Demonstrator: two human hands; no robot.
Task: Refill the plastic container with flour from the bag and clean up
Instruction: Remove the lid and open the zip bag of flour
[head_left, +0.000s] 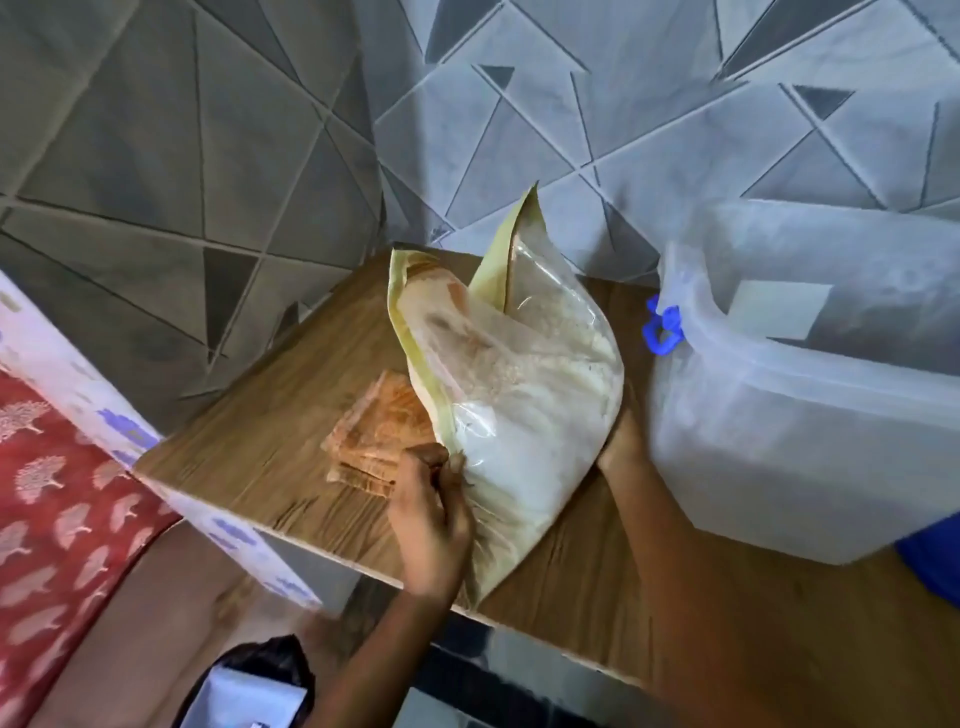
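The flour bag (511, 395) is standing on the wooden table (249, 415), leaning a little, its cut top gaping open and pointing up toward the tiled wall (208, 156). The flour is sitting in the lower half, showing white through the clear front.

The left hand (431, 514) is gripping the bag low on its near-left edge, with fingers and thumb curled in and pinching the yellow seam. The bulk of the bag is rising above and to the right of that grip. The right hand (621, 441) is pressing against the bag's far-right side, low down. Its fingers are hidden behind the plastic, so whether they are curling round the bag cannot be told.

The plastic container (810, 415) is standing on the table just right of the bag, with the right hand lying between the two. It is translucent, with a blue latch (662, 327) on its near corner. An orange packet (376, 441) is lying flat on the table at the bag's left, partly under it and touching the left hand's knuckles.
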